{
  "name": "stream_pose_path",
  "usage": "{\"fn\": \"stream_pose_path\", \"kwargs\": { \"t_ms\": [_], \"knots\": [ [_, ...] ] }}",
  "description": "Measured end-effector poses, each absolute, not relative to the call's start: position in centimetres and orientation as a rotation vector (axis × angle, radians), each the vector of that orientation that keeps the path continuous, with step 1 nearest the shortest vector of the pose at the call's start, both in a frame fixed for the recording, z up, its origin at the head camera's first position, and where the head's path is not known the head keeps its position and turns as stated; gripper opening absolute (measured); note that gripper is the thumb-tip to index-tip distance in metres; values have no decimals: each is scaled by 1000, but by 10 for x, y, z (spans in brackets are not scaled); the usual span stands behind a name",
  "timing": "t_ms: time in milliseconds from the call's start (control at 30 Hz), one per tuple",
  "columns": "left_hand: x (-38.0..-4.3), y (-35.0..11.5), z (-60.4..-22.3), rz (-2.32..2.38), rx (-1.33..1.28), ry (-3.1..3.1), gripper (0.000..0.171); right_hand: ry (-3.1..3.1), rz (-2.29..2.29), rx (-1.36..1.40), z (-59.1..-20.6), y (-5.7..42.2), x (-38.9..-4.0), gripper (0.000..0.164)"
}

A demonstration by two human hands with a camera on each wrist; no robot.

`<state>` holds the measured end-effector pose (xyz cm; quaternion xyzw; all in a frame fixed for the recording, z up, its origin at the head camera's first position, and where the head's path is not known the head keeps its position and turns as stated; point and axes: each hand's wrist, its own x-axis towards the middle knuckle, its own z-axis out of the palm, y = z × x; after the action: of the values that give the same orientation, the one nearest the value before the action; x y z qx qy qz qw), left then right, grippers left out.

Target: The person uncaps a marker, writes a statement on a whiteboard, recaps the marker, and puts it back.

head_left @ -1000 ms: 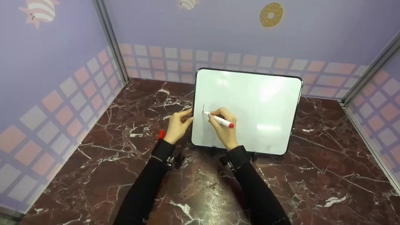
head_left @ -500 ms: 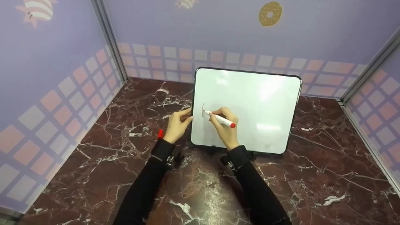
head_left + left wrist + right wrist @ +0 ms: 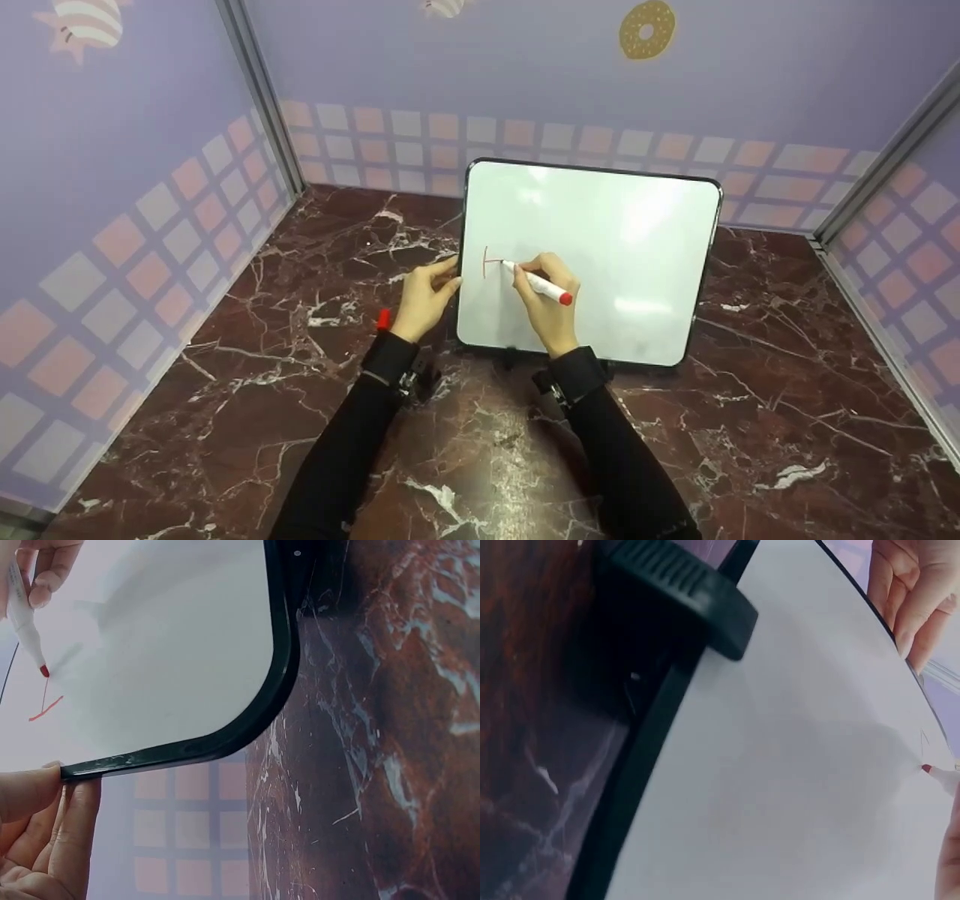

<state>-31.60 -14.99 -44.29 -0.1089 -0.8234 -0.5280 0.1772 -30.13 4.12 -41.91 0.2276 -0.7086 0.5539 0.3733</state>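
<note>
A whiteboard (image 3: 585, 225) with a black frame stands tilted back on the table. My right hand (image 3: 551, 304) holds a white marker (image 3: 541, 283) with a red end, its red tip on the board's left part. Under the tip is a red mark (image 3: 485, 262): an upright stroke with a horizontal line running right from its middle. My left hand (image 3: 426, 300) pinches the board's left edge, thumb on the front and fingers behind, as the left wrist view shows. A red cap (image 3: 384, 319) lies on the table just left of that hand, partly behind the wrist.
The table (image 3: 262, 420) has a dark red marbled top. Purple panels with pink and white squares (image 3: 517, 133) enclose it at the back and both sides. A black ridged clip (image 3: 682, 592) grips the board's lower edge in the right wrist view.
The upright red stroke has grown longer downward, and a horizontal line now runs from its middle. My right hand has moved slightly right with the marker. My left hand keeps its hold.
</note>
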Motion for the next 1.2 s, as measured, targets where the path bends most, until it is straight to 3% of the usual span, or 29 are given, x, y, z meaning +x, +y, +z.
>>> {"fn": "stream_pose_path", "kwargs": {
  "t_ms": [600,1200],
  "knots": [
    [-316,-149,-443,-1473,-318,-2325,37,-1778,1468,596,-416,45,-306,4],
    [-319,-150,-445,-1486,-314,-2323,37,-1898,1376,632,-439,52,-311,13]
  ]
}}
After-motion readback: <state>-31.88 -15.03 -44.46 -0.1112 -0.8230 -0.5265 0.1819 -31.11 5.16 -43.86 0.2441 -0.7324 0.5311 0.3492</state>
